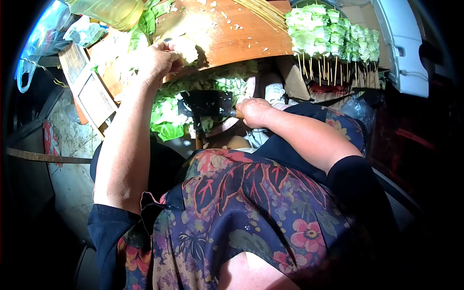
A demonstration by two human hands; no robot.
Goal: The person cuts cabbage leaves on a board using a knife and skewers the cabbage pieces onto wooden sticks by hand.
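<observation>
My left hand (162, 62) is at the near edge of the wooden board (237, 38), its fingers closed at a pale leafy piece (186, 52) in bright glare. In my right hand (253, 112) is the wooden handle of a cleaver, whose dark, wide blade (205, 103) points left, below the board's edge. Leaf scraps (166, 116) lie beneath and behind the blade. Green leaves (140, 34) rest on the board beyond my left hand.
Skewered cabbage pieces (316, 31) are stacked at the back right beside bare bamboo sticks (263, 13). A white foam box (406, 53) stands farther right. A yellowish plastic container (108, 12) is at the back left, near plastic bags (46, 36) and a wooden frame (87, 89).
</observation>
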